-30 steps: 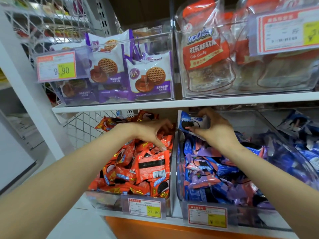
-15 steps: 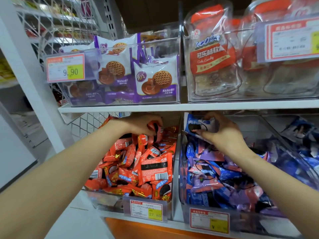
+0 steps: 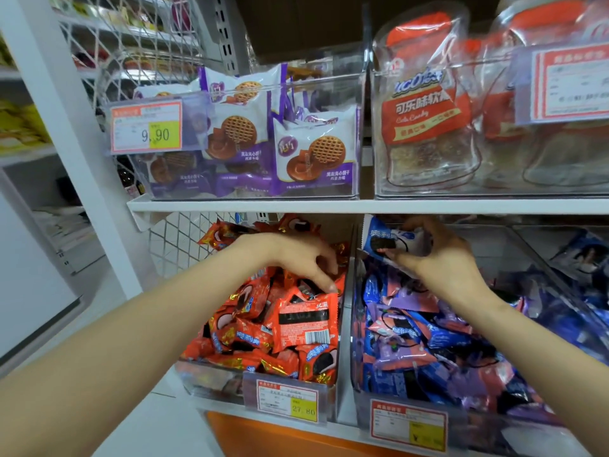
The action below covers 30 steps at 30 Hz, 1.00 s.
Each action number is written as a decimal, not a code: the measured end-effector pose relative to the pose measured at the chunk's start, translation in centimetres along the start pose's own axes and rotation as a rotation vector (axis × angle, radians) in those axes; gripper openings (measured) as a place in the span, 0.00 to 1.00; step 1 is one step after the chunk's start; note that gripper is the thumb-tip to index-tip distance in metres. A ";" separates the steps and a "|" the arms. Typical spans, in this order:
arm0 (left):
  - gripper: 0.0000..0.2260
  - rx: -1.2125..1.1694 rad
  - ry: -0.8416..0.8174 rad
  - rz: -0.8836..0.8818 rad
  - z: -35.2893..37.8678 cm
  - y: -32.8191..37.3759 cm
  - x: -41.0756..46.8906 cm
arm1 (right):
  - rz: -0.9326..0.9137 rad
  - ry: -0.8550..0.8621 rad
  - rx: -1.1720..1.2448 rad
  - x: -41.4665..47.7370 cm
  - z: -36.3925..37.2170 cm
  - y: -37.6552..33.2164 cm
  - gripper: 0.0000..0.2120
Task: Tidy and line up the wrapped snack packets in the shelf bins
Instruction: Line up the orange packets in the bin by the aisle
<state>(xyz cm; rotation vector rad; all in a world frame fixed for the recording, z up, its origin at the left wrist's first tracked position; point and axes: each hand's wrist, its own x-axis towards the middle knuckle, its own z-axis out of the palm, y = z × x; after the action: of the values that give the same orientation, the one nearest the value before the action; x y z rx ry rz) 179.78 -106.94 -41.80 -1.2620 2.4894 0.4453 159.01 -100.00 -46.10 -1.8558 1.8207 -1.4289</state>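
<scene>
9.90 price tag (image 3: 146,128), white wire mesh (image 3: 176,240), orange panel (image 3: 253,437)

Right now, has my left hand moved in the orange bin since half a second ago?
Yes. The left hand has drawn forward and down, away from the white shelf edge, fingertips now by the barcoded orange packet.

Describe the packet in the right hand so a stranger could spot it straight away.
Under the white shelf board, find the clear bin of blue and purple packets, right of the orange ones. At its back left corner the right hand holds one packet above the heap. Unlike the others it is raised, blue and white with a dark biscuit pictured.
</scene>
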 end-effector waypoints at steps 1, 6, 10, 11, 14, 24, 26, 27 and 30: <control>0.18 0.058 -0.003 -0.032 0.3 0.4 0.2 | 0.001 -0.002 -0.003 0.0 0.0 -0.1 0.18; 0.13 0.297 0.242 -0.084 2.1 0.0 1.5 | 0.020 -0.009 0.022 -0.2 -0.1 -0.6 0.18; 0.12 0.267 0.430 -0.140 1.3 -0.8 0.7 | 0.021 -0.008 0.036 -0.3 -0.2 -0.6 0.18; 0.11 0.270 0.469 -0.153 0.9 -1.0 0.5 | 0.021 -0.008 0.031 -0.3 -0.2 -0.7 0.18; 0.09 0.353 0.577 -0.196 0.3 -1.1 0.0 | 0.032 -0.018 0.043 -0.5 -0.4 -1.0 0.16; 0.16 0.232 0.672 -0.181 1.1 -2.2 0.7 | 0.026 -0.020 0.019 -0.6 -0.6 -0.9 0.16; 0.09 -0.021 0.460 -0.088 1.0 -2.3 -0.2 | 0.028 -0.020 0.017 -0.6 -0.7 -0.7 0.17; 0.06 -0.102 0.397 -0.009 0.9 -2.2 -0.9 | 0.029 -0.018 0.023 -0.5 -0.7 -0.6 0.16; 0.16 -0.170 0.149 0.072 0.7 -0.6 -3.4 | 0.022 -0.021 0.039 -0.5 -0.7 -0.6 0.16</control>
<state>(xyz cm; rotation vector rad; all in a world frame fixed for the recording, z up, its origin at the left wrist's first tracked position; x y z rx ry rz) 182.27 -104.58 -41.17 -1.3162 2.6763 0.6138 159.03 -99.10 -45.63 -1.8190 1.7849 -1.4224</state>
